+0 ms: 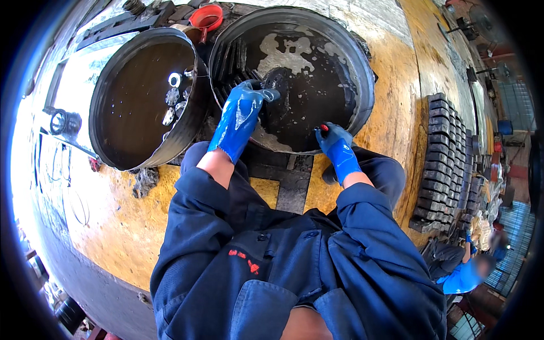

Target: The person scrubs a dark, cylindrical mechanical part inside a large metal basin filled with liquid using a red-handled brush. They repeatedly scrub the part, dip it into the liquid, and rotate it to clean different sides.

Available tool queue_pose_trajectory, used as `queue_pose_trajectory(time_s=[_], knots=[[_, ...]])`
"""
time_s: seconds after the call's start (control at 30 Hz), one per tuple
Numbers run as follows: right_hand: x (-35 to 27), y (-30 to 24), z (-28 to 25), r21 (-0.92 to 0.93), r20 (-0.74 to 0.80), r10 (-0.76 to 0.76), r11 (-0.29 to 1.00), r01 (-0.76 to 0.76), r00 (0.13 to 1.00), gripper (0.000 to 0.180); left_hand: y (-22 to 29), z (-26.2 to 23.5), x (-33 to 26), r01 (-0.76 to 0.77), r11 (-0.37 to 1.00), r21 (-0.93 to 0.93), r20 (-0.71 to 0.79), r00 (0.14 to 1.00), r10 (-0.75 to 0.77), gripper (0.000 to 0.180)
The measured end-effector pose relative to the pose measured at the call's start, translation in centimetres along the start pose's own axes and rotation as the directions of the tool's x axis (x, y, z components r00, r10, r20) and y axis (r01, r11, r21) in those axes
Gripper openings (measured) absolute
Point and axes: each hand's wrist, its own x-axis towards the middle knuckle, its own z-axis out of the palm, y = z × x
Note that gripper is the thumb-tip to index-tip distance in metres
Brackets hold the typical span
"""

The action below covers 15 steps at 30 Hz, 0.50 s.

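No packages, labels, signs or screens are visible.

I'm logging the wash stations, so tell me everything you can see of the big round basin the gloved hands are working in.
The wide, round black basin sits on the yellowish floor, holding dark liquid with pale foam patches. Its rim looks like worn rubber or metal; which, I cannot tell. Dark finned parts lean inside at its left. The blue-gloved left hand holds a dark part over it; the blue-gloved right hand, at its near rim, holds a red-tipped tool.
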Motion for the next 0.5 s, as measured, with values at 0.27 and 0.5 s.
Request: queue_pose_trajectory(time_s=[0.27, 0.5], knots=[[0.3, 0.8, 1.0, 0.038, -0.011, 0.000, 0.999, 0.000, 1.000, 0.032, -0.2, -0.4, 0.5, -0.032, 0.999, -0.016, -0.045, 0.999, 0.031, 0.056], [0.2, 0.4, 0.5, 0.021, -0.004, -0.003, 1.000, 0.003, 1.000, 0.028, -1.5, -0.8, 1.9, -0.115, 0.990, -0.078, -0.080, 0.991, 0.109, 0.051]])
